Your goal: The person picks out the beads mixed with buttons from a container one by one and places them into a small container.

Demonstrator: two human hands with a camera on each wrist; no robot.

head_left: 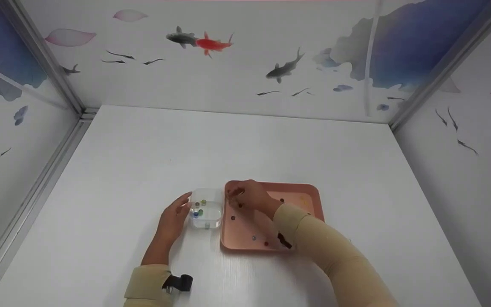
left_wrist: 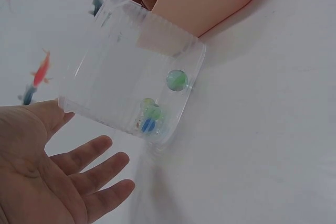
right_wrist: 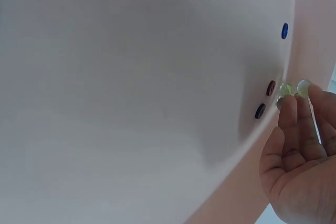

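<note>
A person in beige sleeves works at a white table (head_left: 143, 170) walled in by panels painted with fish. The left hand (head_left: 173, 219) rests beside a small clear plastic box (head_left: 206, 209), its fingers straight and relaxed, the thumb against the box's near wall in the left wrist view and the other fingers spread just off it; it grips nothing. Inside the box lie several glass marbles (left_wrist: 152, 119): one green and clear apart from the rest, and a small cluster of green and blue ones huddled in a corner.

Touching the box's right side sits a pink tray (head_left: 305, 192) with rounded corners. The right hand (head_left: 249, 197) reaches over the tray's far left corner, close to the box, with its fingers curled. In the right wrist view the fingertips (right_wrist: 294, 103) pinch two pale green marbles (right_wrist: 294, 88) against the tray's raised wall. Two dark red marbles (right_wrist: 265, 99) lie on the tray floor just beside those fingertips, and a blue marble (right_wrist: 284, 30) lies farther along the same wall. More dark marbles are scattered across the tray floor toward its near edge, partly hidden by the right forearm, which crosses the tray's near right corner. A small black camera (head_left: 179, 282) is strapped to the left wrist.
</note>
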